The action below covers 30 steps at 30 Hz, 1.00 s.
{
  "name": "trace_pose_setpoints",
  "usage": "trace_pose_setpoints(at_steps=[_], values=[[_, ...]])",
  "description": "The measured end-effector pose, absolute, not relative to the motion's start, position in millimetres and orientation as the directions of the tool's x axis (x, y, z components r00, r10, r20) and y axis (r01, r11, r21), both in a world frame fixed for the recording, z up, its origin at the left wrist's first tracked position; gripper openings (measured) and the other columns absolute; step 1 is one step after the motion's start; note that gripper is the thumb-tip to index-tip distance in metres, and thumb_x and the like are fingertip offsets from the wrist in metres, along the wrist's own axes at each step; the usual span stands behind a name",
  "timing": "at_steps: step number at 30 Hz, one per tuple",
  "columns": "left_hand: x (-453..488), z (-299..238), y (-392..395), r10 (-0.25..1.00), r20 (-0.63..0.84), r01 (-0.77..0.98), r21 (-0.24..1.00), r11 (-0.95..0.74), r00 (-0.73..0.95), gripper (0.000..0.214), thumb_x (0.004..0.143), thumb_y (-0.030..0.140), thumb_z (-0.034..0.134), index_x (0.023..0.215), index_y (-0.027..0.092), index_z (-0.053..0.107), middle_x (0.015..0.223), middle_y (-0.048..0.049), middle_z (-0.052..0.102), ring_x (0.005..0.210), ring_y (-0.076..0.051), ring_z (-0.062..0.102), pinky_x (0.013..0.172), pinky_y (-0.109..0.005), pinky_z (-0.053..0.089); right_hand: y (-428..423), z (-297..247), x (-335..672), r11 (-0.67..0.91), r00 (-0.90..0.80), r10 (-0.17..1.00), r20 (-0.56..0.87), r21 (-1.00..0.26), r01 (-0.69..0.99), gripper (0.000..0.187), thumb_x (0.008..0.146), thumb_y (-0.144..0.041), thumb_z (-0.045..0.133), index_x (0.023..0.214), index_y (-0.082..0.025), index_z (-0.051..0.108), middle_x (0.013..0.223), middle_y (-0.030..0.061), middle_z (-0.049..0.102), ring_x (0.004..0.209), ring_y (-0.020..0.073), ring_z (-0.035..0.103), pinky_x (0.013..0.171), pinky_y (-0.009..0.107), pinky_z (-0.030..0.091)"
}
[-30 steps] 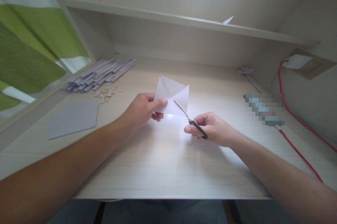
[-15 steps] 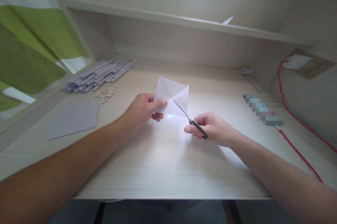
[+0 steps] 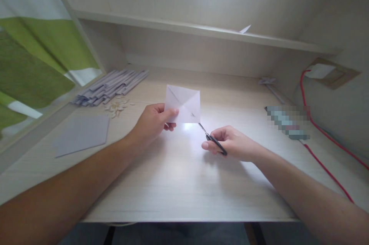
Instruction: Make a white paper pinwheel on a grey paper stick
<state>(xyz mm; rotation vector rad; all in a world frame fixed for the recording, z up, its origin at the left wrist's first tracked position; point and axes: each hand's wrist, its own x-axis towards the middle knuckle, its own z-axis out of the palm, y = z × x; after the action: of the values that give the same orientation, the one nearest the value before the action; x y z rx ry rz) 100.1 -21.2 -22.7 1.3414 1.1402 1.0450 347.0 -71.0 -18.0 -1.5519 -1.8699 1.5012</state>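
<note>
My left hand (image 3: 157, 119) pinches a square of white paper (image 3: 186, 101) by its lower left part, thumb on top. Creases or cuts run along the paper's diagonals. My right hand (image 3: 229, 143) grips a pair of scissors (image 3: 215, 143) with dark handles, fingers in the loops. The blades point up and left and reach the paper's lower right corner; part of them is hidden by the paper. Both hands are held above the pale wooden desk (image 3: 161, 187).
At the left lie a stack of paper sheets (image 3: 82, 135), a pile of rolled paper sticks (image 3: 112, 85) and small pale pieces (image 3: 117, 106). A paper pinwheel on a stick (image 3: 268, 81), a blurred phone-like object (image 3: 286, 122) and a red cable (image 3: 328, 172) are at the right. A shelf (image 3: 184, 28) spans the back.
The scissors' blades have drawn back from near the paper's middle to its lower right corner. The paper has shifted slightly left and turned a little, and the camera view has tilted.
</note>
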Motion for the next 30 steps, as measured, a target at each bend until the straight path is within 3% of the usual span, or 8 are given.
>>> trace_pose_setpoints(at_steps=[4,10,15,19,25,27,30], values=[[97,-23,-19,0.996,0.056,0.079,0.995,-0.062,0.074,0.028,0.079,0.041,0.072,0.073,0.014,0.068,0.066,-0.0027,0.067,0.056,-0.014,0.058,0.056,-0.027,0.045,-63,-14,363,-0.095,-0.352,0.845,-0.402,-0.761,0.641,0.048,0.072,-0.061,0.078,0.063,-0.017,0.063,0.055,-0.0025,0.051,0.051,0.0109,0.04,0.049,0.027,0.024],[98,-29,-17,0.99,0.053,0.126,0.99,-0.069,0.128,0.029,0.077,0.041,0.073,0.068,0.014,0.068,0.065,-0.0021,0.064,0.056,-0.012,0.05,0.054,-0.025,0.035,-55,-13,383,-0.068,-0.082,0.957,-0.278,-0.49,0.869,0.053,0.065,-0.068,0.08,0.059,-0.017,0.066,0.053,-0.0015,0.049,0.05,0.0116,0.036,0.047,0.029,0.02],[101,-31,-20,0.984,0.04,0.161,0.985,-0.068,0.174,0.031,0.076,0.044,0.073,0.07,0.014,0.07,0.063,-0.001,0.061,0.056,-0.013,0.046,0.054,-0.025,0.031,-57,-12,383,0.023,-0.141,0.962,-0.235,-0.446,0.895,0.046,0.071,-0.063,0.077,0.064,-0.017,0.072,0.055,-0.0002,0.054,0.051,0.0124,0.038,0.048,0.03,0.02],[103,-29,-23,0.982,0.032,0.164,0.984,-0.063,0.183,0.034,0.075,0.046,0.075,0.068,0.013,0.069,0.061,0.0,0.059,0.055,-0.012,0.044,0.054,-0.025,0.03,-59,-17,381,0.116,-0.186,0.975,-0.124,-0.429,0.896,0.031,0.082,-0.048,0.069,0.08,-0.018,0.079,0.068,0.0036,0.069,0.059,0.016,0.051,0.052,0.03,0.028],[107,-26,-26,0.982,0.026,0.128,0.991,-0.051,0.186,0.035,0.073,0.047,0.077,0.071,0.012,0.072,0.064,-0.001,0.063,0.056,-0.012,0.047,0.056,-0.024,0.034,-57,-18,376,0.148,-0.128,0.989,0.073,-0.516,0.844,0.029,0.085,-0.046,0.069,0.088,-0.019,0.079,0.081,0.0064,0.075,0.065,0.017,0.059,0.059,0.028,0.038],[109,-28,-29,0.978,0.03,0.131,0.99,-0.058,0.206,0.035,0.073,0.047,0.077,0.071,0.013,0.072,0.065,-0.0016,0.065,0.058,-0.012,0.049,0.057,-0.024,0.036,-59,-19,369,0.169,-0.113,0.986,0.126,-0.673,0.72,0.036,0.088,-0.05,0.065,0.09,-0.017,0.078,0.082,0.0069,0.074,0.064,0.0163,0.059,0.06,0.028,0.041],[114,-33,-36,0.959,0.046,0.128,0.988,-0.084,0.278,0.035,0.076,0.048,0.076,0.073,0.014,0.074,0.065,-0.0014,0.066,0.059,-0.013,0.051,0.058,-0.025,0.037,-62,-24,354,0.128,-0.155,0.985,0.076,-0.927,0.354,0.046,0.085,-0.057,0.068,0.1,-0.014,0.074,0.087,0.0077,0.073,0.067,0.0159,0.061,0.061,0.027,0.046]])
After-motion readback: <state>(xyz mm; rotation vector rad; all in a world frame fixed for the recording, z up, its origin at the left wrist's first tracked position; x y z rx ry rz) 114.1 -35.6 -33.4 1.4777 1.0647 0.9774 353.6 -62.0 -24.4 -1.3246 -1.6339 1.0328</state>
